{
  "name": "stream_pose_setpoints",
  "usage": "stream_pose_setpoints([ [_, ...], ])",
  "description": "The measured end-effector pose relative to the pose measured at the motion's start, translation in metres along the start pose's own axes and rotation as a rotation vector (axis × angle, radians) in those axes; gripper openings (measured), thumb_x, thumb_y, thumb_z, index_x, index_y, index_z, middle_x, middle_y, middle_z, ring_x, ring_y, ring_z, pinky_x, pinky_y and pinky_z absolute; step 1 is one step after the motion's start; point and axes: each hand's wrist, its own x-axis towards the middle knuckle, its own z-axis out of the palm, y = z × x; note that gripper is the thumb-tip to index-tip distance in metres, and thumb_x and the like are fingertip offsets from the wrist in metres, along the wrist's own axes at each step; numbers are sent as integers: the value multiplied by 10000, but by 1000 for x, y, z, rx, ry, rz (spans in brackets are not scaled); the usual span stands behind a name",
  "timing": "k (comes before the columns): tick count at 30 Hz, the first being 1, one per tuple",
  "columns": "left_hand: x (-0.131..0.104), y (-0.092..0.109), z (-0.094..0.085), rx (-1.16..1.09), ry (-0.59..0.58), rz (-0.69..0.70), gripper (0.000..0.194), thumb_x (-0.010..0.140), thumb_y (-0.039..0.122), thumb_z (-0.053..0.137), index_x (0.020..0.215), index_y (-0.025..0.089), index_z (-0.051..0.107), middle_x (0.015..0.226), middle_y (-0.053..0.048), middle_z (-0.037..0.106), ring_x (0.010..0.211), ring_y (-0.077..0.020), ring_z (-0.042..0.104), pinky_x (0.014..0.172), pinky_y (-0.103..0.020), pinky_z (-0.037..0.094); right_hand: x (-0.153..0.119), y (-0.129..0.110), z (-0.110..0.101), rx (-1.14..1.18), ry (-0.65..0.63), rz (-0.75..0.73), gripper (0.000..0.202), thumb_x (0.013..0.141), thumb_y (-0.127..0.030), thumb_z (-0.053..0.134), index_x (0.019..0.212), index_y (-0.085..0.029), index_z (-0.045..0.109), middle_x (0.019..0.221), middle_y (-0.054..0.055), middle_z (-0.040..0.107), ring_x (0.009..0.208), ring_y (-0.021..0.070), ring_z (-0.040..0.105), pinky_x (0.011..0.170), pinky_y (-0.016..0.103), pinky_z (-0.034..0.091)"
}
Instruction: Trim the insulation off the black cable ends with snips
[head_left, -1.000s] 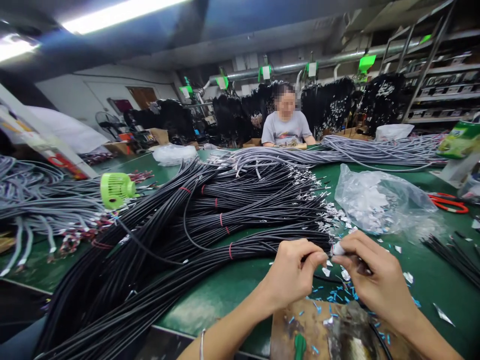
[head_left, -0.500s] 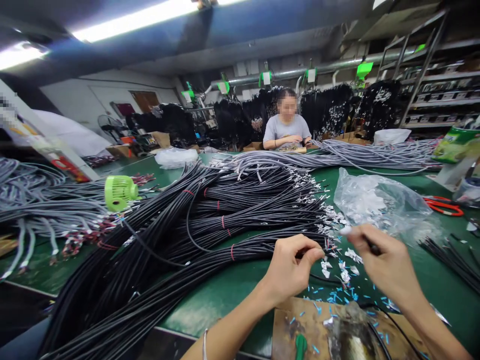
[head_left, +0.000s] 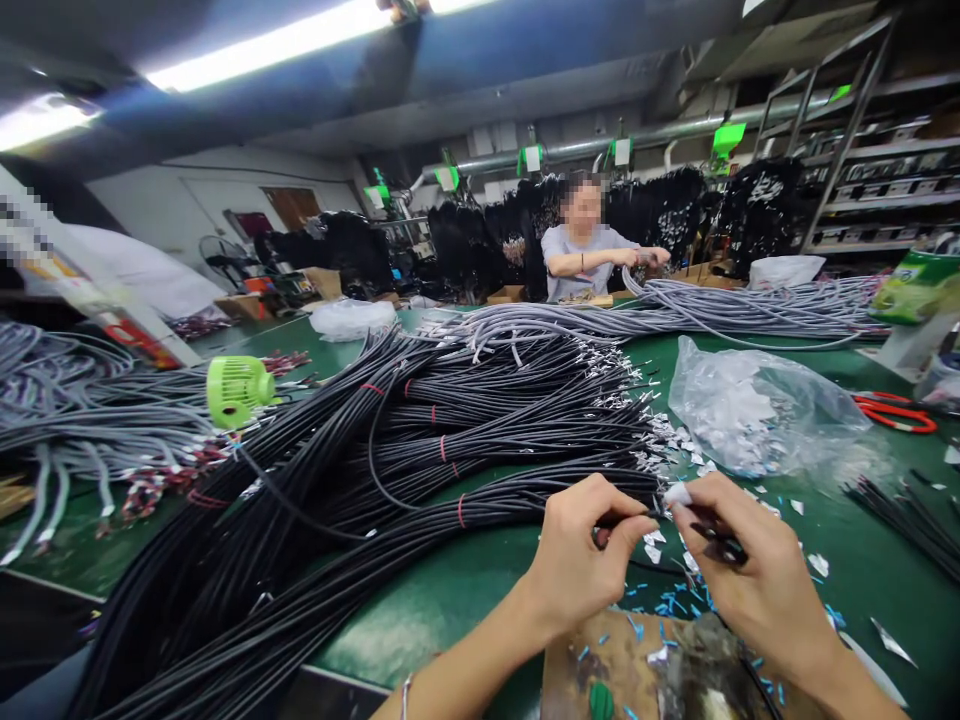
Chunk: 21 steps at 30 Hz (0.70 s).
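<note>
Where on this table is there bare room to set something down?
Bare green tabletop shows between the red-banded black cable bundle and the left forearm; a narrower strip lies between the grey cables and clear plastic bag. Crowded: between the hands, with blue bits and silvery scraps.

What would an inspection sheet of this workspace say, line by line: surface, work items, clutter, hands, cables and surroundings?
Surface: green table; stained brown board at the near edge.
Work items: black cables, bundled with red ties.
Clutter: blue bits and silvery scraps on the table; more scraps inside a clear bag.
Hands: left hand curled near the cable ends, its hold unclear; right hand holds a dark object.
Cables: black ones centre; grey cables beyond and at left.
Surroundings: person across the table; shelves behind, right.
</note>
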Motion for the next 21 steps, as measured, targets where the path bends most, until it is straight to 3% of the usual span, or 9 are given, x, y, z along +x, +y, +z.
stream_pose_setpoints([
  [4,-1,0,3,5,-7,19,78,754,104,636,678,118,628,625,-31,588,570,-126,511,530,-231,380,2,1,3,311,-86,347,41,802,-216,534,771,-190,542,629,-25,467,545,102,432,480,208,367],
  [7,0,-1,2,-39,-89,49,91,802,115,590,720,123,628,682,-47,615,637,-143,529,588,-246,396,7,0,5,681,-230,697,117,747,-274,535,695,-177,495,518,-88,295,423,49,216,380,179,169],
  [10,2,-3,-2,-45,-171,52,159,864,150,521,754,124,633,700,-48,605,649,-143,515,598,-248,382,9,-1,7,818,-315,844,162,703,-281,564,649,-172,456,508,-102,289,411,21,138,392,176,93],
  [12,3,-3,-5,-29,-180,41,201,884,166,494,745,124,633,672,-36,580,617,-132,491,577,-242,359,9,-1,7,734,-255,798,197,718,-317,602,661,-160,498,499,-94,330,405,23,185,388,174,123],
  [16,4,-2,-6,-11,-153,17,249,900,165,462,717,121,624,647,-26,570,593,-115,482,569,-226,343,5,-3,1,457,-4,567,242,743,-370,655,825,-143,643,529,-45,479,437,60,362,390,189,279],
  [21,4,-1,-5,-2,-131,-7,263,901,156,458,692,117,613,630,-21,573,588,-105,487,572,-215,343,1,-7,-5,385,41,398,194,764,-328,666,886,-178,684,583,-6,635,440,100,545,390,191,431],
])
